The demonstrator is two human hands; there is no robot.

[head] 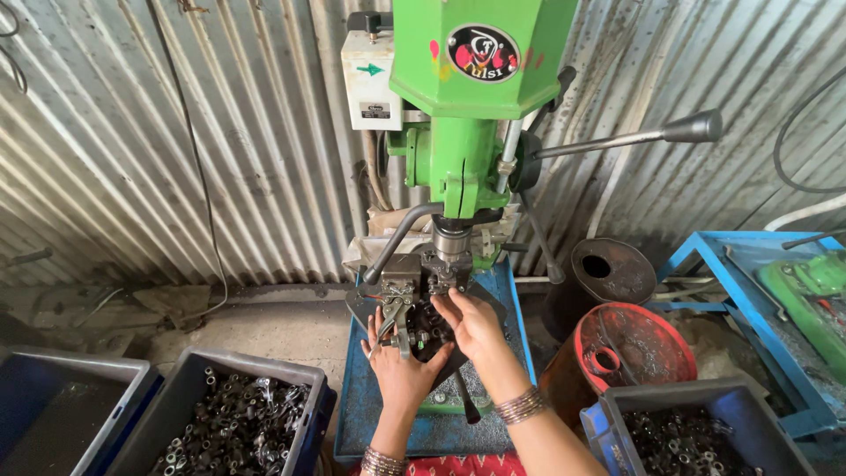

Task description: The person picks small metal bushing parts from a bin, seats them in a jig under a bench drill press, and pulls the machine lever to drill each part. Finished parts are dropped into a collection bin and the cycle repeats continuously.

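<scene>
Both my hands were down at the foot of the green drill (pixel 467 97), on the dark fixture (pixel 423 330) that sat on the blue surface (pixel 374 414) under the spindle (pixel 451 242). My left hand (pixel 397 370) lay flat and spread over the near side of the fixture, fingers apart and pointing away from me, touching the small metal clamp (pixel 397 304) that stood at the fixture's left; I could not tell whether it gripped anything, since the palm hid what was under it. My right hand (pixel 471 322) reached in from the right, fingers curled narrow around a small dark part (pixel 441 284) right below the spindle, though how firmly it pinched was too small to make out. That part lay ahead of both hands, away from my body, and my right hand was the nearer of the two, already on it; the left was just beside it, lower and to the left. The spindle's axis ran upright, straight above the part. The feed lever (pixel 634 137) stuck out to the upper right, well apart from either hand. A bin (pixel 238 414) of small dark metal pieces stood to my left on the floor, another bin (pixel 687 436) to my right, with a red drum (pixel 630 348) behind it.
</scene>
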